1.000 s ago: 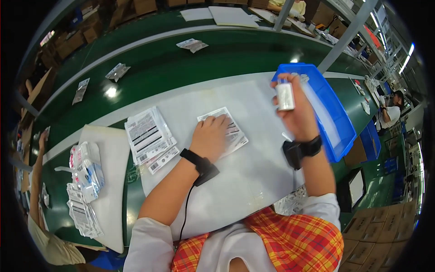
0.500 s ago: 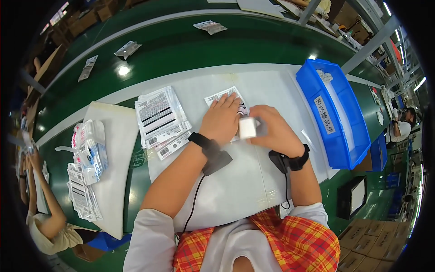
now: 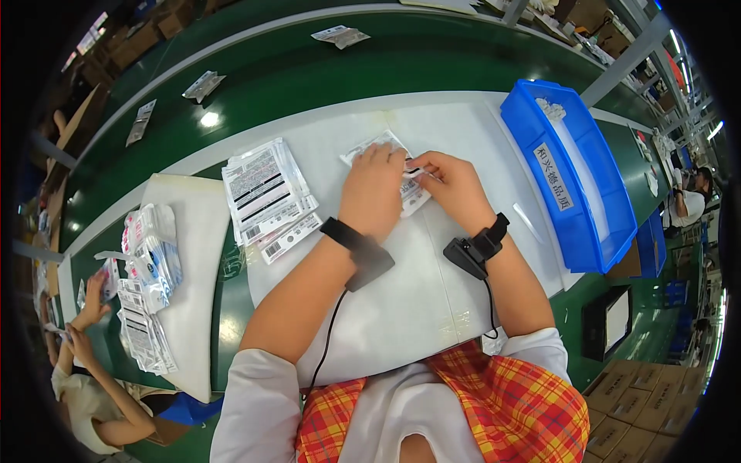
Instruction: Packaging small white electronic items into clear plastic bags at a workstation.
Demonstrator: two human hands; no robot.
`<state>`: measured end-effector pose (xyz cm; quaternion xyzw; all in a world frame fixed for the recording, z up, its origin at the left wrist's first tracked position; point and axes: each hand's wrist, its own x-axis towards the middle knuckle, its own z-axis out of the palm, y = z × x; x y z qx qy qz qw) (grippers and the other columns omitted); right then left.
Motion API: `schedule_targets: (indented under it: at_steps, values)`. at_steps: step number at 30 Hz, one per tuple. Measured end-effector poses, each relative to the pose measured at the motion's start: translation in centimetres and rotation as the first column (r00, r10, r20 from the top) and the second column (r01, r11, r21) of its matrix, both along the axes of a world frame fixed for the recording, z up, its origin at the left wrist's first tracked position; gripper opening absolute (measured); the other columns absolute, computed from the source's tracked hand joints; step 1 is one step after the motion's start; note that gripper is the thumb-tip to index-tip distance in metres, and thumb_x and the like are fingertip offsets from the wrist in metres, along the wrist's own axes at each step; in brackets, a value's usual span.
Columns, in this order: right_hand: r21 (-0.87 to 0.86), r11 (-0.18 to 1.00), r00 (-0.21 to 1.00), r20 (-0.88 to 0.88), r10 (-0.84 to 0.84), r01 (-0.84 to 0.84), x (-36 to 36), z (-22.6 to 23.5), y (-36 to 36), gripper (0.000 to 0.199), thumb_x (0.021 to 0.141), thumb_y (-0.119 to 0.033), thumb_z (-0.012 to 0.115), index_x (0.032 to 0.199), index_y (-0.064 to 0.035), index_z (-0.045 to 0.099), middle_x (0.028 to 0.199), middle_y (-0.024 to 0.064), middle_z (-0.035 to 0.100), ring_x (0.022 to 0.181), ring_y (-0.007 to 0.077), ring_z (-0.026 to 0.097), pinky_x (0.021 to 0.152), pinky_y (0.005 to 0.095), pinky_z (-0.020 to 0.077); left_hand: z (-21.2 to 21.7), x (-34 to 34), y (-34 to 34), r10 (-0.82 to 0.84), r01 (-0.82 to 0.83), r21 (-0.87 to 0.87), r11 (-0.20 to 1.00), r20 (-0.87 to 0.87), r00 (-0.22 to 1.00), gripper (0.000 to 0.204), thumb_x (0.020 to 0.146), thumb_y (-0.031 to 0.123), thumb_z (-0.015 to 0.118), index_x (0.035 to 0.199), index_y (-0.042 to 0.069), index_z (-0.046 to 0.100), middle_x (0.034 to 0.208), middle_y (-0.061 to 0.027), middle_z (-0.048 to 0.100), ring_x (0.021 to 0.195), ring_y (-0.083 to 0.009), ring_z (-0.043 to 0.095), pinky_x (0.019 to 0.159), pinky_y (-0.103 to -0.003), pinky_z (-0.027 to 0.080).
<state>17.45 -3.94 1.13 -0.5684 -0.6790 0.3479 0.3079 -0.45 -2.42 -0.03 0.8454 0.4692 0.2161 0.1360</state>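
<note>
A silver-white printed pouch lies on the white work surface in front of me. My left hand wraps over its left side, with the fingertips near its upper part. My right hand pinches the pouch's right edge between thumb and fingers, close to the left fingertips. The fingers cover much of the pouch, so whether anything is inside it cannot be seen. Left of my hands is a stack of printed flat pouches, with a few spread out at its lower edge.
A blue plastic bin with white items stands at the right. Several pouches, one a silver pouch, lie on the green conveyor beyond. At left, more pouches rest on a white board, beside a co-worker's hands.
My right hand has moved in against the pouch and now pinches its edge. The white block it held is out of sight. The co-worker's hands have shifted.
</note>
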Motion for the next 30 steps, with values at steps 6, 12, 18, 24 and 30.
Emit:
schedule_targets:
  at_steps: [6,12,18,24,30]
  values:
    - [-0.022,0.999,0.962,-0.268,-0.042,0.038,-0.5,0.4,-1.0,0.027,0.088,-0.006,0.062,0.114,0.0016,0.059,0.097,0.007,0.066,0.089,0.0107,0.061,0.075,0.0257,0.0489,0.4,-1.4,1.7,-0.075,0.132,-0.112,0.985,0.415,0.907,0.044,0.081,0.006,0.059,0.125,0.0,0.053,0.129,-0.0195,0.055,0.122,-0.0338,0.05,0.101,-0.036,0.041]
    - [-0.187,0.978,0.491,-0.846,-0.209,0.095,0.6,3.7,-3.1,0.024,0.092,-0.014,0.056,0.113,-0.0011,0.06,0.096,0.0053,0.065,0.086,0.0108,0.059,0.075,0.0235,0.0467,1.8,0.0,0.5,-0.134,0.32,-0.127,0.939,0.723,0.678,0.032,0.083,0.01,0.063,0.113,0.001,0.061,0.108,-0.0126,0.066,0.098,-0.0242,0.062,0.086,-0.033,0.048]
    - [0.096,0.969,0.819,-0.557,-0.138,0.229,-0.1,3.9,-3.7,0.025,0.095,-0.021,0.055,0.109,-0.0012,0.062,0.089,0.0025,0.061,0.078,0.0093,0.055,0.072,0.0221,0.0444,1.1,-0.7,1.3,0.225,0.352,-0.498,0.793,0.776,0.59,0.032,0.089,0.023,0.065,0.11,-0.002,0.062,0.099,-0.0103,0.067,0.089,-0.0165,0.061,0.081,-0.029,0.048]
    - [-0.14,0.964,0.916,-0.306,-0.261,0.228,0.8,1.1,-2.6,0.027,0.096,-0.025,0.057,0.1,-0.0001,0.067,0.082,0.0009,0.06,0.075,0.0075,0.052,0.069,0.0216,0.0431,1.7,1.0,0.3,0.343,0.283,-0.561,0.778,0.756,0.557,0.029,0.095,0.023,0.058,0.104,-0.004,0.064,0.093,-0.0071,0.067,0.084,-0.0114,0.059,0.076,-0.027,0.046]
    - [-0.047,0.962,0.903,-0.333,-0.27,0.27,1.8,1.0,-0.7,0.024,0.096,-0.019,0.058,0.098,0.0022,0.067,0.089,0.0032,0.065,0.079,0.009,0.057,0.072,0.0231,0.0451,0.0,0.5,2.2,0.196,0.3,-0.33,0.895,0.895,0.4,0.025,0.096,0.022,0.057,0.105,0.001,0.067,0.093,-0.0098,0.068,0.085,-0.0132,0.058,0.074,-0.026,0.046]
